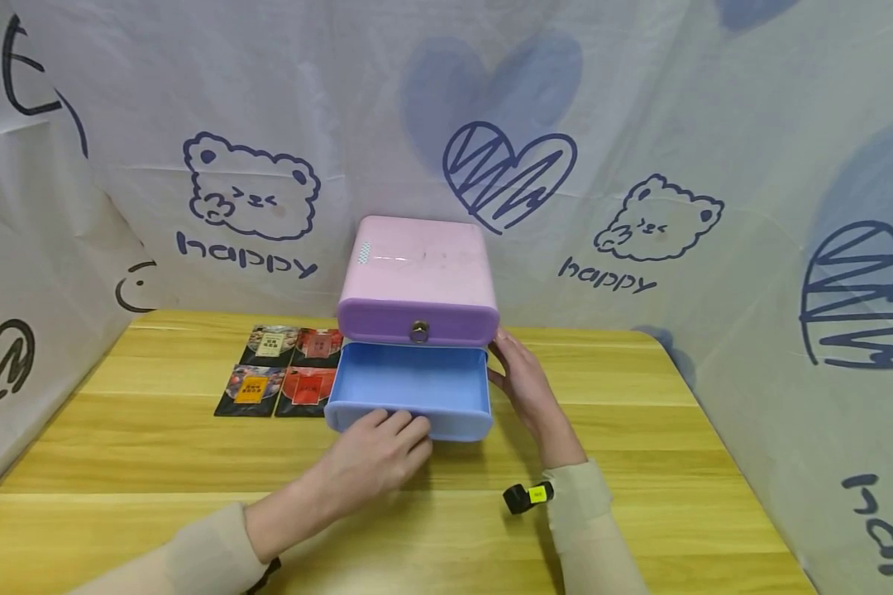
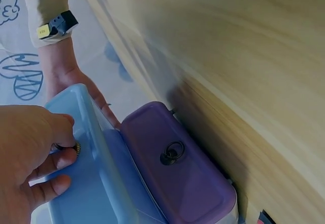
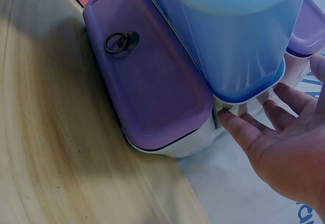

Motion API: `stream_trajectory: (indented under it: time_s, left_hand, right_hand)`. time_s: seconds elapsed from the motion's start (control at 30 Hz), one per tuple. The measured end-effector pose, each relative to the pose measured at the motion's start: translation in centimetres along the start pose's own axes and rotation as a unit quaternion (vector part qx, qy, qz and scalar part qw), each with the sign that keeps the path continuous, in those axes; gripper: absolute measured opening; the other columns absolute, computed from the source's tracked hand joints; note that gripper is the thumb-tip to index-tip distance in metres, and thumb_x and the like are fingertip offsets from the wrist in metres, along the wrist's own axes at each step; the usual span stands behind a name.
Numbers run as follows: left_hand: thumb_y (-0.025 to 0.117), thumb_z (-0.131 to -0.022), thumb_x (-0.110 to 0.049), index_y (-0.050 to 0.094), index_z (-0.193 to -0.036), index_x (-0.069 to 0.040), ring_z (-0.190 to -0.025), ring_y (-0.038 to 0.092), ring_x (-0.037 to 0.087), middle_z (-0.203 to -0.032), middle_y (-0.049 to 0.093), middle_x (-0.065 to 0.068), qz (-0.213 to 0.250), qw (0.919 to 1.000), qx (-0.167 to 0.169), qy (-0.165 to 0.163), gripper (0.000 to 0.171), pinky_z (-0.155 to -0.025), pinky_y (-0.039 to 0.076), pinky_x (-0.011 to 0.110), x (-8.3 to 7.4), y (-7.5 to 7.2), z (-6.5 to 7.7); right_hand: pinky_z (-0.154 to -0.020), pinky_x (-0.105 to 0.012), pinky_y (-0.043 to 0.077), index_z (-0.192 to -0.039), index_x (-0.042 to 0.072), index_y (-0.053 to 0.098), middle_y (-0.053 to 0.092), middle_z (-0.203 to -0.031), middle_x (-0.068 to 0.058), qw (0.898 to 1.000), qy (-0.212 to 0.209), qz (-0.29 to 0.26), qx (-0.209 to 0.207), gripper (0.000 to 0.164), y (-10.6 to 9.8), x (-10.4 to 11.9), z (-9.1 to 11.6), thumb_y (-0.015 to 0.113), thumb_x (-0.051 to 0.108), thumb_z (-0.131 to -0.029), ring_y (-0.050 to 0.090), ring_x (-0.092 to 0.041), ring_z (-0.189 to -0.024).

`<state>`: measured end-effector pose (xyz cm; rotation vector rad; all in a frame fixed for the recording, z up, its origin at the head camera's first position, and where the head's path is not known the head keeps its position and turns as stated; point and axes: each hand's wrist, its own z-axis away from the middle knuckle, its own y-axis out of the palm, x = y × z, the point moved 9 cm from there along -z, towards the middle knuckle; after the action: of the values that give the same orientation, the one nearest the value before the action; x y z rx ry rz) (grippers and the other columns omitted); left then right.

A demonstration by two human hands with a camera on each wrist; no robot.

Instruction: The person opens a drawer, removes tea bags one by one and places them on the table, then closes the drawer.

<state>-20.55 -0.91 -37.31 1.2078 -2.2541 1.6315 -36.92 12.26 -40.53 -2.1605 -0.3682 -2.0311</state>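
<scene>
A small drawer cabinet (image 1: pixel 420 260) with a pink top stands against the back of the table. Its blue drawer (image 1: pixel 409 372) is pulled out, and the inside looks bare. My left hand (image 1: pixel 383 450) is at the drawer's front; the left wrist view shows its thumb and fingers pinching the small brass-coloured pull (image 2: pixel 77 148). Against the cabinet's right side rests my right hand (image 1: pixel 527 384), fingers extended, as the right wrist view shows. Above the blue drawer a purple drawer (image 1: pixel 379 321) is closed. A lower purple drawer (image 3: pixel 152 76) with a ring pull (image 3: pixel 121 42) is closed too.
Several dark packets with coloured labels, among them an orange-labelled packet (image 1: pixel 250 390), lie left of the cabinet on the wooden table (image 1: pixel 625 430). A printed cloth (image 1: pixel 387 107) hangs behind. A black device (image 1: pixel 528 497) is worn at the right wrist.
</scene>
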Motion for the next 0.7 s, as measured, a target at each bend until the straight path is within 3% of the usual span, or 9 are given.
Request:
stream_trajectory:
  time_s: [0.23, 0.47, 0.7]
  left_hand:
    - [0.038, -0.088, -0.009, 0.059, -0.09, -0.012, -0.08, 0.047, 0.02, -0.094, 0.055, 0.004, 0.017, 0.9996, 0.005, -0.022, 0.021, -0.06, 0.044, 0.028, 0.6, 0.7, -0.1]
    - [0.042, -0.087, -0.009, 0.06, -0.09, -0.013, -0.08, 0.047, 0.02, -0.095, 0.055, 0.004, -0.004, 0.9995, -0.004, -0.03, 0.018, -0.06, 0.044, 0.028, 1.2, 0.8, -0.4]
    - [0.032, -0.089, -0.008, 0.062, -0.085, -0.015, -0.078, 0.047, 0.019, -0.094, 0.057, 0.003, -0.018, 0.9982, -0.044, -0.037, 0.031, -0.058, 0.042, 0.027, 1.8, 0.6, -0.7]
  right_hand:
    - [-0.101, -0.049, 0.032, -0.136, 0.019, 0.041, 0.034, -0.143, 0.0, 1.0, -0.008, -0.014, -0.002, 0.055, -0.5, -0.9, -0.6, 0.044, 0.051, -0.09, 0.029, -0.012, -0.125]
    - [-0.101, -0.048, 0.033, -0.134, 0.021, 0.043, 0.035, -0.142, 0.002, 1.0, -0.007, -0.015, -0.004, 0.055, -0.5, -0.9, -0.6, 0.046, 0.051, -0.089, 0.03, -0.011, -0.125]
    - [-0.101, -0.049, 0.032, -0.134, 0.023, 0.044, 0.035, -0.141, 0.005, 1.0, -0.003, -0.01, -0.005, 0.053, -0.5, -0.9, -0.6, 0.045, 0.052, -0.089, 0.029, -0.01, -0.125]
